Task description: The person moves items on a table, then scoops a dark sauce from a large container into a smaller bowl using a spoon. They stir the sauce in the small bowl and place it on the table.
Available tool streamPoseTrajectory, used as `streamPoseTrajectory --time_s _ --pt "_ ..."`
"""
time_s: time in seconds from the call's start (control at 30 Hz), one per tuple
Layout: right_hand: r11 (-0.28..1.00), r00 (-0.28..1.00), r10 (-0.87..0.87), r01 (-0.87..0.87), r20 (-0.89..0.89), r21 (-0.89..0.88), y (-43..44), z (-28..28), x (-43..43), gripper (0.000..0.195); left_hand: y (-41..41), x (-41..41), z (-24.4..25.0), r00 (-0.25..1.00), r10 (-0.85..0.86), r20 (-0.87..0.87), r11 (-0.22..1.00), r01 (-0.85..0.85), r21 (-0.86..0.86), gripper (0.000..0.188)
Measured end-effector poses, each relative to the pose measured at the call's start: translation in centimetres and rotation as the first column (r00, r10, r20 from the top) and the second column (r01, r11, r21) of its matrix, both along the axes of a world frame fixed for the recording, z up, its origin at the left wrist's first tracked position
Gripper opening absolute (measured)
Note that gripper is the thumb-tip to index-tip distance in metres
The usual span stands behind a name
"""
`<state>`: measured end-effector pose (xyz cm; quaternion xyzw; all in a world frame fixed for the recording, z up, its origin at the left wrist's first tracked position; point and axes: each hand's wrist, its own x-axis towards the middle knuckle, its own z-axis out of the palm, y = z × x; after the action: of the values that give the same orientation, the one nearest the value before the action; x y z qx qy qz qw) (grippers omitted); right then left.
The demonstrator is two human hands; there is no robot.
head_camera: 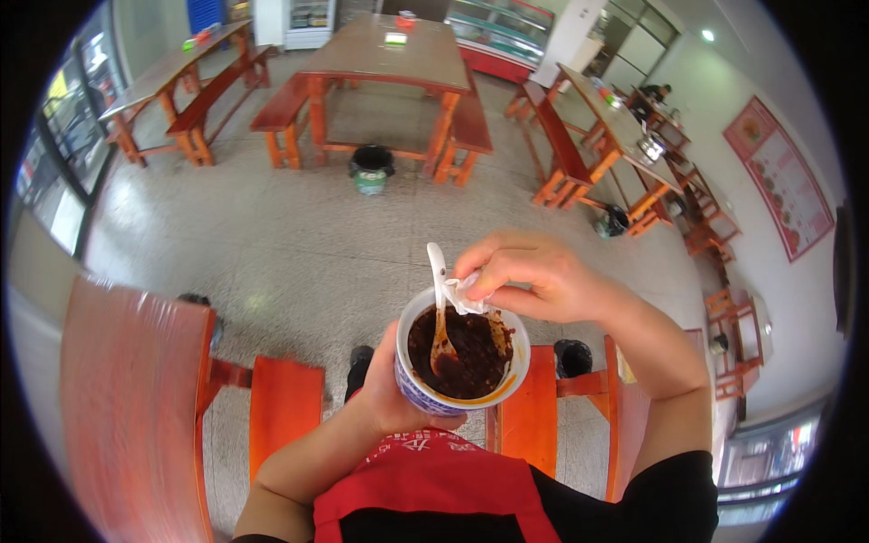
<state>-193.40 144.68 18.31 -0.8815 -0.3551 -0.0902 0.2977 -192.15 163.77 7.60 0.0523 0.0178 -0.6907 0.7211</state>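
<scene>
My left hand (388, 400) grips a blue-and-white bowl (424, 400) from its left side and underneath, in front of my red apron (434, 482). Dark brown chili paste or sauce (475, 353) fills much of it, with orange oil smeared along the inner wall and rim. A white soup spoon (436, 271) stands in the sauce, its handle leaning on the far rim and marked by a dark speck. Pinched in the fingers of my right hand (526, 275) is a crumpled white tissue (465, 295), held at the far rim beside the spoon handle.
Orange benches (286, 414) and wooden tables (136, 407) flank me on both sides. Ahead, across the grey floor (292, 237), are a lined trash bin (371, 170), a large table (387, 58) and more benches. A person (652, 98) sits at the far right.
</scene>
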Motion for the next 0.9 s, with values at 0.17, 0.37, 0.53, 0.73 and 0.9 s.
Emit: streamPoseTrajectory --time_s 0.17,0.37,0.53,0.73,0.9 --pt "0.968 0.989 -0.079 0.107 0.129 -0.229 -4.4 2.7 5.7 0.021 -5.6 8.9 0.2 0.986 -0.152 0.072 0.987 0.154 -0.034 0.051" --pt "0.886 0.961 -0.182 0.252 0.209 -0.389 -11.1 4.6 9.1 0.021 -13.4 16.4 1.3 0.928 -0.326 0.18 0.945 0.315 0.086 0.058" --pt "0.842 0.928 -0.206 0.33 0.31 -0.426 -17.0 3.9 9.6 0.022 -19.7 19.2 0.5 0.876 -0.445 0.187 0.894 0.423 0.144 0.065" --pt "0.751 0.886 -0.245 0.431 0.394 -0.501 -25.6 3.0 8.7 0.022 -29.6 20.5 -0.8 0.845 -0.519 0.126 0.854 0.518 0.044 0.067" --pt "0.665 0.856 -0.325 0.509 0.403 -0.546 -34.6 3.9 7.4 0.018 -40.0 20.4 -1.1 0.831 -0.546 -0.106 0.836 0.531 -0.138 0.067"
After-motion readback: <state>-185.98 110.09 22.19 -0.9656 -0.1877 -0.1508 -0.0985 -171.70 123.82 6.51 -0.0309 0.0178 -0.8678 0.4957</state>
